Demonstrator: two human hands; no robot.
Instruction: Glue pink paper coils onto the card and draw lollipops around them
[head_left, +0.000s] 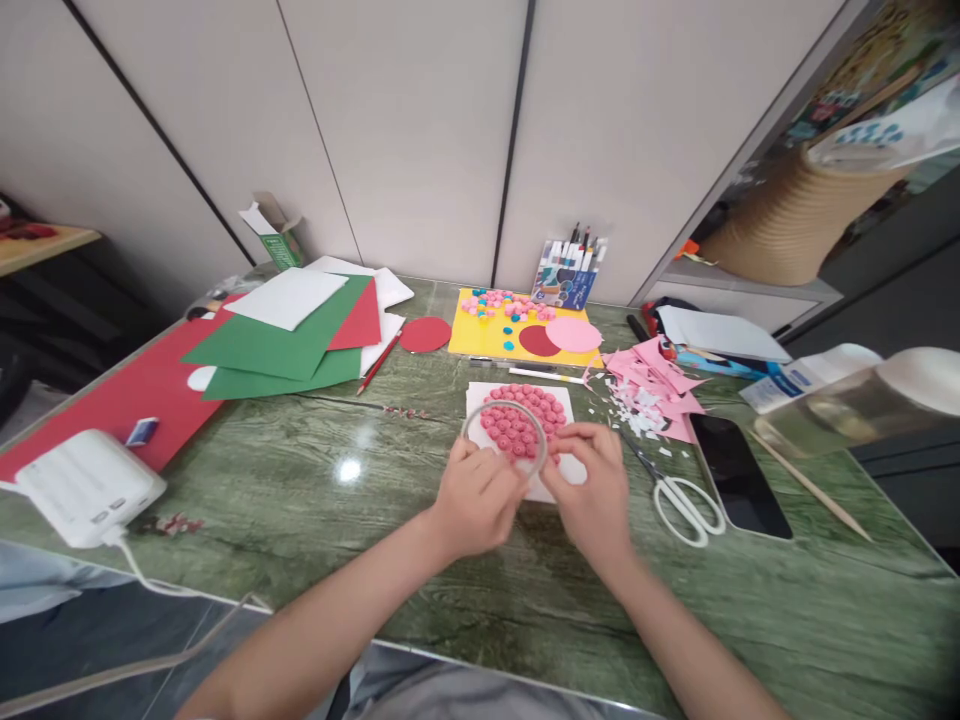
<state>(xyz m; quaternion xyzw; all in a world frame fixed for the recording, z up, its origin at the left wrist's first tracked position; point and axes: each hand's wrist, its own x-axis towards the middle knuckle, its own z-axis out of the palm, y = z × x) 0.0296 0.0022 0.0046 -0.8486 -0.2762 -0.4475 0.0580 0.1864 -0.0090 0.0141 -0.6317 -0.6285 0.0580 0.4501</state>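
My left hand [480, 495] is closed around the near side of a clear ring, which looks like a roll of tape [489, 408]. At the roll's right edge, the fingertips of my right hand [595, 490] are pinched together against it; a loose tape end is too small to make out. Beneath both hands lies a white sheet [562, 396] bearing a rounded cluster of pink paper rosettes [529, 393], partly seen through the ring. White-handled scissors [686, 508] rest to the right of my right hand.
Behind the sheet, a yellow card [465, 338] carries small coloured pieces and paper circles. Pink paper scraps [652, 375], a phone [739, 475], a wooden stick [814, 487] and a bottle [855, 405] are right. Left are green sheets [277, 345] and a white charger [90, 485] with its cable.
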